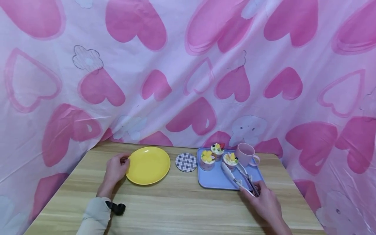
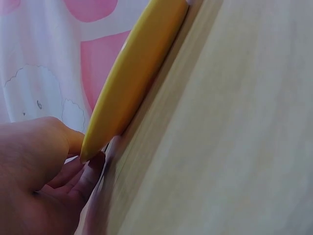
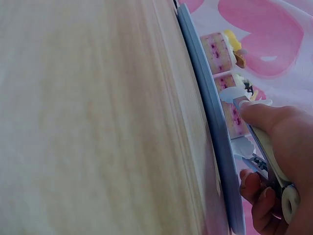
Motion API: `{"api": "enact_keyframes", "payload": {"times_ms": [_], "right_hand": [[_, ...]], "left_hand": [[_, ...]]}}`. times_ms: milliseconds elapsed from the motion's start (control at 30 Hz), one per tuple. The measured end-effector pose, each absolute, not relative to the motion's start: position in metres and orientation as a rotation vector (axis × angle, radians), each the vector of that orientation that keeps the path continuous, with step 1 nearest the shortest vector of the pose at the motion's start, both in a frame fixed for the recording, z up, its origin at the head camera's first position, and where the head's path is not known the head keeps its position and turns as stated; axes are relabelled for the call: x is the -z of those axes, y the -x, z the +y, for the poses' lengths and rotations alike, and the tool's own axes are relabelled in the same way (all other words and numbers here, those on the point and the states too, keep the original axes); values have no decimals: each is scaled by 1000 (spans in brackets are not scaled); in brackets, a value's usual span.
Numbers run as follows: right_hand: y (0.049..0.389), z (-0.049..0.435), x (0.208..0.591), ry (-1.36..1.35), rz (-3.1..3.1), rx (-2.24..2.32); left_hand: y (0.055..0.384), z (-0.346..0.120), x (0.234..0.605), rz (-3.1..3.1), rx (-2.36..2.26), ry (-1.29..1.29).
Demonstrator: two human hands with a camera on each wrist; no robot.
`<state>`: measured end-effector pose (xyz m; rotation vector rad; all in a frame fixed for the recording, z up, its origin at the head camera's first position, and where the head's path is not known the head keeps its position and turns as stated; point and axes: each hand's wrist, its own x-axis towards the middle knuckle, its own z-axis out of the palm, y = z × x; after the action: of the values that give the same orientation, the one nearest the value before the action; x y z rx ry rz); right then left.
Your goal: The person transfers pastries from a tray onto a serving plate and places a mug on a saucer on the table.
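Observation:
My left hand (image 1: 116, 168) pinches the left rim of a round yellow plate (image 1: 148, 165), thumb on top and fingers beneath, as the left wrist view shows. In my right hand (image 1: 265, 200) is a pair of tongs (image 1: 245, 186) with white scalloped tips. The tips are spread on either side of a dessert cup (image 1: 230, 160) topped with cream and fruit, on the blue tray (image 1: 214, 182). Two more dessert cups stand beside it: one with yellow fruit (image 1: 207, 160) at the left, another with a strawberry (image 1: 217, 151) behind.
A pink mug (image 1: 246, 155) stands on the tray's back right, close to the tongs. Between plate and tray lies a round checked coaster (image 1: 186, 162). The wooden table (image 1: 164, 209) backs onto a pink heart-print curtain (image 1: 191, 81).

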<state>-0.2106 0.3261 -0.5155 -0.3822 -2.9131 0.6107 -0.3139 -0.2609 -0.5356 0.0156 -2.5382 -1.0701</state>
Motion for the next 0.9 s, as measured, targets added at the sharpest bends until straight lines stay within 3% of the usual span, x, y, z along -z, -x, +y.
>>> {"api": "enact_keyframes", "payload": {"times_ms": [900], "right_hand": [[203,321,512,329,-2776,-614]], "left_hand": [[312,-261,535,-2568,1123,-64]]}}
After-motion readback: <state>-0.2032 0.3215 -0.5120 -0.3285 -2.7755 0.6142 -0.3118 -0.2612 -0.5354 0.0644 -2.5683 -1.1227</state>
